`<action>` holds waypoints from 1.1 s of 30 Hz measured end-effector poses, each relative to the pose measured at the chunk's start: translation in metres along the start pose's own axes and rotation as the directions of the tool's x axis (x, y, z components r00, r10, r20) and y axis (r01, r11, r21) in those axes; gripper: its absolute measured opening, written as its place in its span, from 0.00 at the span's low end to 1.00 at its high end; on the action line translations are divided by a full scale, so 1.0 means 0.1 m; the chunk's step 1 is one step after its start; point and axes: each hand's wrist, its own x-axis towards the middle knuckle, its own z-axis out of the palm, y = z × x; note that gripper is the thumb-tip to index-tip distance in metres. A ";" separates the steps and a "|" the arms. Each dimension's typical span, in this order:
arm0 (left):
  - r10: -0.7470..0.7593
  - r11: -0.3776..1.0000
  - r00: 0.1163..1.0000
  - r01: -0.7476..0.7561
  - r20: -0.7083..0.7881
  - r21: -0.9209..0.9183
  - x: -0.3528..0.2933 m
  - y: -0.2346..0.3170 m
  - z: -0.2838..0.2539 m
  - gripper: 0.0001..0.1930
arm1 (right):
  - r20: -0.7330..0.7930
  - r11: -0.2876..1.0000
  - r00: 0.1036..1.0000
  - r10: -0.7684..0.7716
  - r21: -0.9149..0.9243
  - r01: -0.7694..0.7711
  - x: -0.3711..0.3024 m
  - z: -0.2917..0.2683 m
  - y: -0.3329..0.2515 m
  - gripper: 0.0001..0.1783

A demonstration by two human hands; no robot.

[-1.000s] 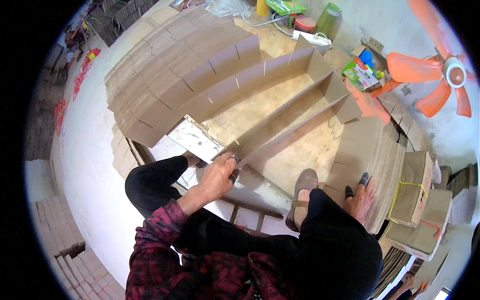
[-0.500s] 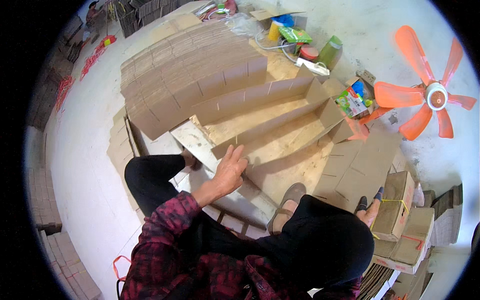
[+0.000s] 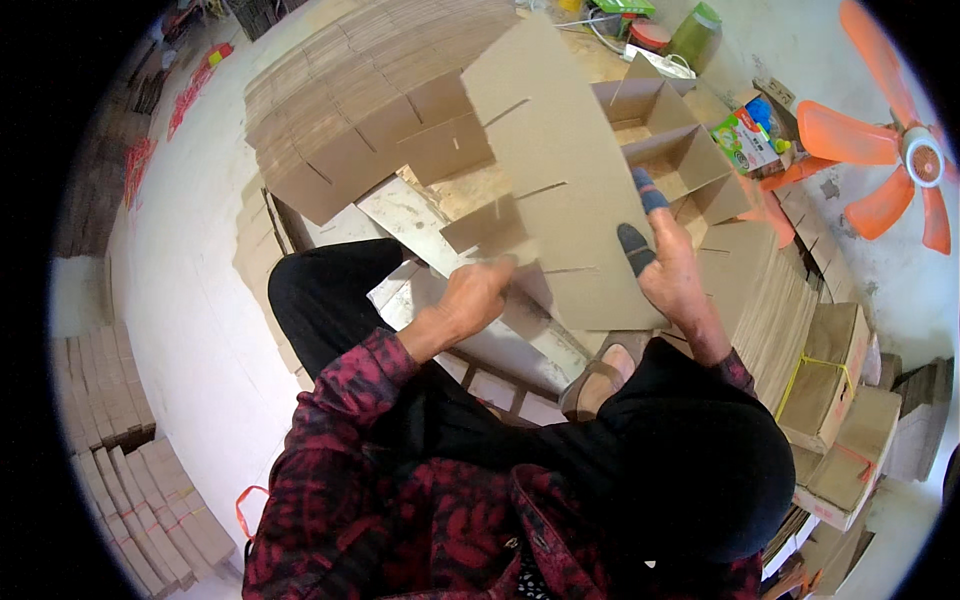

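A flat, slotted cardboard divider sheet (image 3: 560, 190) stands tilted in front of me. My right hand (image 3: 668, 262) grips its right edge between thumb and fingers, with dark covers on two fingertips. My left hand (image 3: 468, 305) is closed, its fingertips blurred beside the sheet's lower left edge; what they hold, if anything, is hidden. Just past it, an upright cardboard strip (image 3: 488, 232) passes behind the sheet. Cardboard strips standing crosswise form compartments (image 3: 675, 150) on the wooden board, partly covered by the sheet.
A large pile of slotted cardboard (image 3: 370, 90) lies at the far left, and another slotted stack (image 3: 745, 280) is at the right. An orange fan (image 3: 920, 155) stands at the far right. Tied cartons (image 3: 825, 375) sit near my right knee. A green container (image 3: 695, 38) is at the back.
My right hand has come up from the stack at the right and across to the middle, bringing a divider sheet. My left hand's fingers have curled in. The view has shifted slightly.
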 end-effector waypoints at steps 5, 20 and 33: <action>0.030 1.000 0.999 -0.030 -0.012 -0.007 0.04 -0.04 -0.01 0.07 | 0.074 0.997 0.997 0.037 -0.066 -0.032 0.11 0.12 0.01 0.36; 0.047 0.994 0.998 -0.052 -0.050 -0.101 0.02 -0.05 -0.04 0.06 | 0.102 0.978 0.995 0.013 -0.209 0.008 0.21 0.63 -0.14 0.40; -0.088 0.986 0.988 0.105 -0.128 0.128 0.37 -0.58 -0.65 0.07 | 0.072 0.969 0.997 -0.014 -0.244 0.031 0.29 0.65 -0.12 0.45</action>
